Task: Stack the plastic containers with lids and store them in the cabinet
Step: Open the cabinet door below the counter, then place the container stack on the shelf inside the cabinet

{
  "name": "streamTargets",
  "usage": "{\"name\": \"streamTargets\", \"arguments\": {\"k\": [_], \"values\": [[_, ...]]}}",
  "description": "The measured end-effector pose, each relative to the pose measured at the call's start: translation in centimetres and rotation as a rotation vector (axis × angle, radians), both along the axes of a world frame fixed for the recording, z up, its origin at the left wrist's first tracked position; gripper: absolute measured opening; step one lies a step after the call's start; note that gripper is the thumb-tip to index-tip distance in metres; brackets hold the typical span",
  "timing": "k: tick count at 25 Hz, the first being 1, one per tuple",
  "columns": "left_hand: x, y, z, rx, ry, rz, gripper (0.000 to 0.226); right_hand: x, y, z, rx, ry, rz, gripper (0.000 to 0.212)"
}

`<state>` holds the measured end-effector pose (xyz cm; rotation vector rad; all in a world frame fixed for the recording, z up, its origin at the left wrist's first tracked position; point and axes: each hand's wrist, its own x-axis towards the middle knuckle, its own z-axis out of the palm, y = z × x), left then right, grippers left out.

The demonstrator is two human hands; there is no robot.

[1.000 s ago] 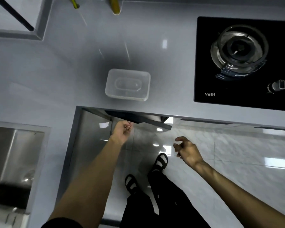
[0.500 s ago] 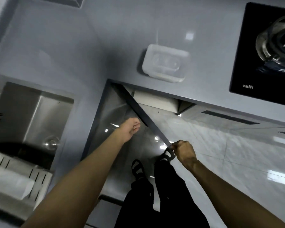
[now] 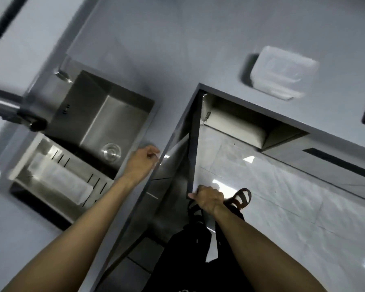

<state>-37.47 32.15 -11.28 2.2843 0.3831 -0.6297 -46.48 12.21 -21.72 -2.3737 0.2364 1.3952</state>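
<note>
I see the cabinet door [image 3: 193, 144] swung wide with my right hand [image 3: 208, 198] closed on its lower edge and my left hand [image 3: 142, 162] loosely curled, empty, while the lidded container stack [image 3: 281, 72] waits unstored on the table [image 3: 177, 49].

Sink [image 3: 105, 114] left, container [image 3: 282, 72] on countertop [image 3: 177, 49] right

Dim, cool grey light fills the frame, white glare patches shine on the glossy floor tiles [image 3: 249, 159] and the steel sink [image 3: 105, 123], the plastic container [image 3: 281, 73] is smeared by motion blur beside its dark shadow, and wide-angle distortion bends the worktop [image 3: 177, 49] edges.
</note>
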Motion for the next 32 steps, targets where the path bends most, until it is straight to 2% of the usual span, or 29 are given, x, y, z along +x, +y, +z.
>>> {"name": "streamTargets", "arguments": {"k": [8,13,15,17,19,21,23,27,30,32], "values": [[-3.2,5.6,1.1,0.039,-0.017,0.128,0.018,2.8,7.9,-0.6,0.065,0.054,0.074,0.056],[-4.0,5.6,1.1,0.010,0.023,0.119,0.020,3.6,8.5,-0.5,0.042,0.035,0.131,0.054],[-3.9,4.8,1.3,-0.030,0.031,0.105,0.022,3.3,7.5,0.2,0.099,0.055,0.106,0.050],[-3.2,3.3,1.4,-0.077,0.028,0.081,0.021,3.0,5.5,1.1,0.238,0.072,-0.029,0.038],[-1.9,1.1,1.6,-0.155,0.029,0.086,0.018,3.4,2.1,2.0,0.347,0.073,-0.308,0.014],[-0.2,-2.2,2.0,-0.246,0.068,0.099,0.017,4.6,-2.6,3.6,0.344,0.033,-0.469,0.030],[1.5,-5.6,2.2,-0.294,0.101,0.078,0.018,5.9,-7.3,5.4,0.321,-0.042,-0.532,0.036],[6.5,-14.0,2.5,-0.401,0.089,0.034,0.019,9.7,-17.5,8.3,0.234,-0.272,-0.708,0.031],[11.1,-20.6,2.3,-0.438,0.074,0.090,0.020,13.7,-24.6,9.5,0.164,-0.492,-0.872,0.027],[13.8,-24.0,1.8,-0.436,0.045,0.113,0.029,15.9,-27.9,9.9,0.132,-0.606,-0.959,0.020]]}}
